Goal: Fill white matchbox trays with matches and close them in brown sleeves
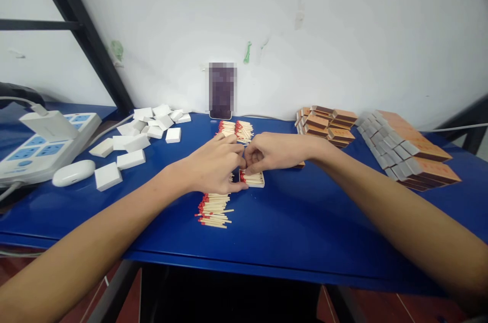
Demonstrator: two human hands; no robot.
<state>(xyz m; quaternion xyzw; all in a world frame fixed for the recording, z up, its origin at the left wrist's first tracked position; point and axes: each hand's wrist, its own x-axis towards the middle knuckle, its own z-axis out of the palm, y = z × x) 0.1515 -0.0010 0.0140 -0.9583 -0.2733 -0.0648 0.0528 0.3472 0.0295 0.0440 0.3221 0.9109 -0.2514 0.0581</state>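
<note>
My left hand [215, 166] and my right hand [272, 152] meet over the middle of the blue table [305, 221]. Both hands have their fingers curled together above a small white tray of matches [253, 179] with red heads. The left thumb rests by the tray's near left corner. The right fingertips pinch down at the tray's far edge. What sits between the fingers is hidden. A loose pile of matches [213, 209] lies just in front of my left hand. Another pile of matches [236, 129] lies behind the hands.
Several white inner trays [133, 142] lie scattered at the left. A power strip [41, 145] and a white case [73, 172] sit at the far left. Stacked orange matchbox sleeves [328, 124] and a longer row [409, 152] stand at the right. A phone [222, 90] leans on the wall.
</note>
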